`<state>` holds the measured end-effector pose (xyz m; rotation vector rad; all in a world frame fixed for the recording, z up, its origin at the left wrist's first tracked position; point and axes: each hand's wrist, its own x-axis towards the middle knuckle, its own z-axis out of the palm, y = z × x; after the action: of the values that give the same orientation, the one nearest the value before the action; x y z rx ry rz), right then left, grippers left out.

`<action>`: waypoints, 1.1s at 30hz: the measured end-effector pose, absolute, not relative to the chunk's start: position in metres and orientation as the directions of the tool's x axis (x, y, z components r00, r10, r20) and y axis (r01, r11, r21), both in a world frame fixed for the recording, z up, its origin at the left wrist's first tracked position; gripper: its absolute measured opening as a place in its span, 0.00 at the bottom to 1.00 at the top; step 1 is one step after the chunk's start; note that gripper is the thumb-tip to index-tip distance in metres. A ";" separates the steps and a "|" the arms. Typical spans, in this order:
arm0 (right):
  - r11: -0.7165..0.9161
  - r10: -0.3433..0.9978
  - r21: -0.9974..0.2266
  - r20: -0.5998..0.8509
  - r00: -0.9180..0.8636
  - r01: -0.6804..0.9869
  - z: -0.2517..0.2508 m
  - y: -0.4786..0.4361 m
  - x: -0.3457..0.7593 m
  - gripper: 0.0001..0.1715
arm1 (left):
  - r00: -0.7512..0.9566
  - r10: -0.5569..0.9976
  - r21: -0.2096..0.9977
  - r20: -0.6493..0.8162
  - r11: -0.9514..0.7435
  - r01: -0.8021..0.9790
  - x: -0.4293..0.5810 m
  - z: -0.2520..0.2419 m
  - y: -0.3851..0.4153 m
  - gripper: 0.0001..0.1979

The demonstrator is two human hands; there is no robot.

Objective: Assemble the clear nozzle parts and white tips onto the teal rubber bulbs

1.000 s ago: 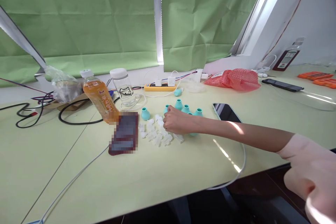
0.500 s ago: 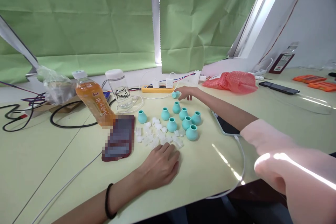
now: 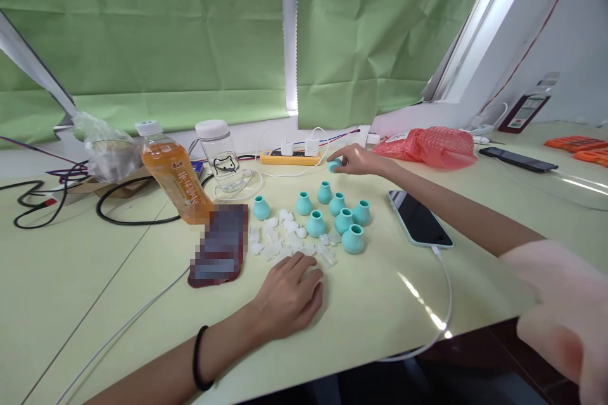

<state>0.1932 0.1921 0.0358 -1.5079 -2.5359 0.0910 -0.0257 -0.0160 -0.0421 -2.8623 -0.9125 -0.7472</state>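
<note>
My right hand [image 3: 357, 159] reaches to the far side of the pale green table [image 3: 332, 316] and pinches a teal rubber cap [image 3: 334, 165] lying on its side near the yellow power strip [image 3: 289, 157]. Several more teal caps [image 3: 338, 215] stand upright in a cluster at mid-table. A heap of small clear plastic pieces [image 3: 289, 239] lies just left of them. My left hand [image 3: 287, 297] rests palm down on the table at the near edge of that heap, fingers loosely curled, fingertips touching the pieces.
An orange drink bottle [image 3: 175, 174], a clear jar with a white lid [image 3: 221, 155] and a dark red phone [image 3: 219, 243] sit left of the heap. A charging phone [image 3: 418, 218] lies to the right. Black cables [image 3: 57, 196] and a red bag [image 3: 427, 144] lie further back.
My right hand left the heap of clear pieces and reached back to the lone teal cap by the power strip. My left hand came in and settled by the heap.
</note>
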 end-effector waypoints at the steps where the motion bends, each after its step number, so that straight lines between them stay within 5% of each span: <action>1: 0.495 0.865 -0.155 0.174 -0.470 0.855 0.041 0.179 0.199 0.20 | 0.686 0.546 0.158 0.481 -0.824 0.545 -0.027 -0.041 -0.016 0.09; 5: 0.726 0.642 -0.219 0.555 -0.529 0.651 0.053 0.106 0.206 0.18 | 0.498 0.700 0.507 0.513 -0.714 0.482 -0.031 -0.033 -0.014 0.07; 8: 0.849 0.458 -0.128 0.662 -0.594 0.513 0.046 0.046 0.195 0.14 | 0.326 0.828 0.743 0.456 -0.556 0.374 -0.034 -0.030 -0.013 0.11; 11: 0.926 0.286 -0.003 0.656 -0.699 0.377 0.021 0.007 0.177 0.06 | 0.275 0.857 0.834 0.435 -0.499 0.235 -0.034 -0.033 -0.013 0.16; 15: 0.959 0.189 0.031 0.673 -0.715 0.282 -0.016 -0.004 0.154 0.08 | 0.176 0.883 0.872 0.435 -0.462 0.163 -0.030 -0.038 -0.019 0.13; 18: 0.975 0.170 -0.030 0.739 -0.652 0.220 -0.029 -0.003 0.148 0.16 | 0.113 0.834 0.818 0.539 -0.551 0.166 -0.029 -0.035 -0.026 0.11; 21: 0.948 0.319 -0.264 0.801 -0.506 0.179 -0.027 -0.005 0.149 0.24 | 0.255 0.809 0.775 0.530 -0.584 0.243 -0.027 -0.031 -0.033 0.08; 25: 0.713 0.633 -0.681 0.521 -0.573 0.168 -0.015 -0.006 0.149 0.15 | 0.530 0.799 0.614 0.285 -0.577 0.539 -0.022 -0.028 -0.039 0.07; 27: 0.679 0.639 -0.699 0.413 -0.649 0.224 -0.013 -0.005 0.147 0.13 | 0.580 0.762 0.471 0.287 -0.640 0.607 -0.019 -0.029 -0.039 0.09; 31: 0.765 0.575 -0.591 0.452 -0.682 0.254 -0.017 -0.003 0.141 0.19 | 0.601 0.695 0.224 0.395 -0.707 0.671 -0.016 -0.034 -0.038 0.13; 33: 0.693 0.620 -0.683 0.403 -0.674 0.230 -0.020 -0.003 0.139 0.20 | 0.604 0.675 0.188 0.424 -0.718 0.670 -0.016 -0.035 -0.038 0.13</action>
<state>0.1391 -0.0026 -0.0196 -0.6471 -2.2673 0.7999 -0.0158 -0.0384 -0.0355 -2.8228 -1.1827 -0.7524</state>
